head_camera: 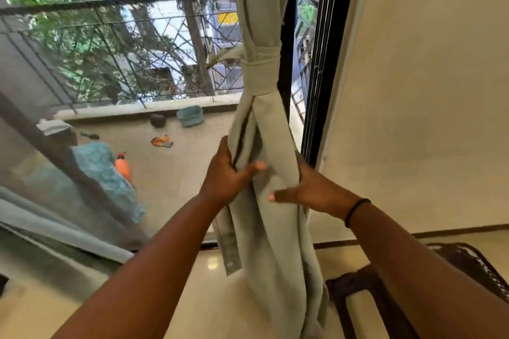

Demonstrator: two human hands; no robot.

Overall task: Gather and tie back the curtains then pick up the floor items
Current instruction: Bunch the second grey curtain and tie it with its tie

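The pale grey-green curtain (271,201) hangs upright beside the dark door frame (316,91), its long axis vertical, soft cloth bunched into folds and cinched by a flat tie band (261,69) of the same fabric. Below the band, the left hand (228,173) and right hand (311,190) grip the bundle from either side, thumbs pressed across the front

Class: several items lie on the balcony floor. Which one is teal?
The teal tub by the balcony's low wall. The round pot beside it is dark; the gloves and bottle are orange.
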